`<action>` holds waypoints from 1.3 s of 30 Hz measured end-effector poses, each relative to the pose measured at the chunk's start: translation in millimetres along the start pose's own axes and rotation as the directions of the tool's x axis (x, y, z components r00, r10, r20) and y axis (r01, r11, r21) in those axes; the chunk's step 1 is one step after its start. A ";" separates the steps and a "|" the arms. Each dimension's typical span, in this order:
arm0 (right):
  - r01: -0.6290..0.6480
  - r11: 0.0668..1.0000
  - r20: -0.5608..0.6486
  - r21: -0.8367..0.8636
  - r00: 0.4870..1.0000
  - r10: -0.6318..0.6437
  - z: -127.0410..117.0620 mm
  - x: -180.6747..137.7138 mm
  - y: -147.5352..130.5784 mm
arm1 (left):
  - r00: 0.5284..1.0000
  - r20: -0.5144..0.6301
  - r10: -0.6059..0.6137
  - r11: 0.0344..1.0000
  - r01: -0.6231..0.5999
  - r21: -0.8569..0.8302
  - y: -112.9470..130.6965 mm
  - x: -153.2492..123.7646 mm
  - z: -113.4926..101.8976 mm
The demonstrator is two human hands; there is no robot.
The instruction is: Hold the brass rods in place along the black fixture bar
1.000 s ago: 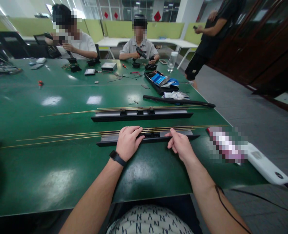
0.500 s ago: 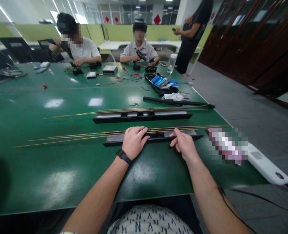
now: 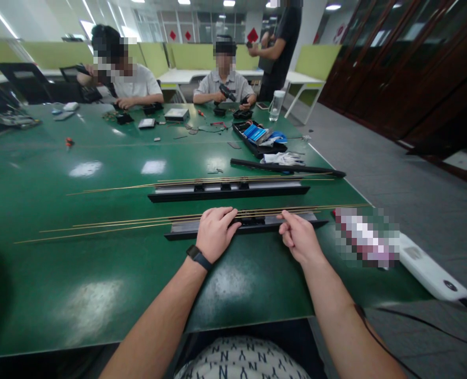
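Note:
A long black rail (image 3: 252, 229) with a grey inner face lies crosswise on the table in front of me. Several thin brass-coloured rods (image 3: 110, 221) run along its top and stick out past both ends. My left hand (image 3: 218, 231) lies over the rail and rods, its fingers reaching across the far side and its thumb on the near side. At the right part of the rail is my right hand (image 3: 300, 237). Its index fingertip reaches the rods while the other fingers are curled in; whether a rod is pinched there cannot be made out.
Beyond lies a second black rail (image 3: 229, 196) with similar rods. Farther back are a black strip (image 3: 288, 167), white gloves (image 3: 282, 159) and a black tray (image 3: 259, 147). A white power strip (image 3: 430, 268) sits right. Two people work across the table; another stands behind.
My right index finger has straightened a little and the curled fingers have drawn in. The left hand keeps its place on the rail. The standing person has moved left.

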State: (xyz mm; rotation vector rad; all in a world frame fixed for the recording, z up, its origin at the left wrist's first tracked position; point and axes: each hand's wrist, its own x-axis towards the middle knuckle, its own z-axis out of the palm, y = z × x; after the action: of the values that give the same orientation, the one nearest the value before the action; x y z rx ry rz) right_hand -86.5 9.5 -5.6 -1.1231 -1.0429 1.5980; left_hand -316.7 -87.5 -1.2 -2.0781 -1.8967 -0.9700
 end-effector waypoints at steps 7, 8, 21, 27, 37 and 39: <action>0.039 0.997 -0.076 0.063 0.997 -0.034 -3.3 3.4 0.7 | 1.000 0.009 0.006 1.000 -0.007 0.028 1.6 1.6 -2.4; 0.043 0.996 -0.095 0.073 0.995 -0.036 -4.0 4.1 0.6 | 1.000 0.011 0.007 1.000 -0.007 0.030 1.6 1.9 -2.6; 0.075 0.992 -0.152 0.100 0.987 -0.059 -6.7 5.0 0.9 | 1.000 0.010 0.011 1.000 -0.011 0.023 0.5 1.4 -1.1; 0.082 0.990 -0.170 0.112 0.983 -0.062 -7.0 5.3 0.7 | 1.000 0.017 0.007 0.999 -0.008 0.033 0.7 2.0 -2.2; 0.105 0.985 -0.216 0.137 0.974 -0.074 -10.7 8.0 1.0 | 1.000 0.025 0.007 0.999 -0.008 0.041 0.2 2.0 -2.6; 0.116 0.984 -0.222 0.134 0.971 -0.084 -11.4 8.5 1.6 | 1.000 0.026 0.011 0.999 -0.012 0.040 0.0 2.3 -2.6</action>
State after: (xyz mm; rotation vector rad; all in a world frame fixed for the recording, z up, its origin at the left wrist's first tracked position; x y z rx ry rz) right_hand -77.5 18.9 -11.6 -1.0990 -0.8138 1.4135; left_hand -317.6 -87.0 2.1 -2.0861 -1.8983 -0.8993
